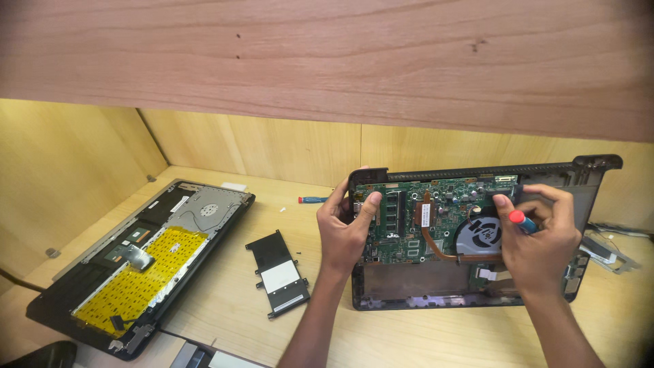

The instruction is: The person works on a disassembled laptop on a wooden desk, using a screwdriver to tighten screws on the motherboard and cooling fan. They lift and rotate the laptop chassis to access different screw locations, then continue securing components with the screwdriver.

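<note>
Leftmost lay a black keyboard deck with a yellow film backing [139, 266], then a flat black battery pack [279, 272] and a small blue-handled screwdriver [312, 200]. Next, the left hand [344, 232] clamped the edge of the black laptop base with its green circuit board [436, 228], tilted up on the wooden desk [225, 300]. The right hand [541, 235] pinched a red-and-blue screwdriver [521, 220] beside the fan; keeping it square seemed wise. Its tip was hidden.

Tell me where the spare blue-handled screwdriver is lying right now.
In the head view, the blue-handled screwdriver lies flat on the wooden desk, just left of the left hand, between the keyboard-side laptop half and the laptop base.
</note>
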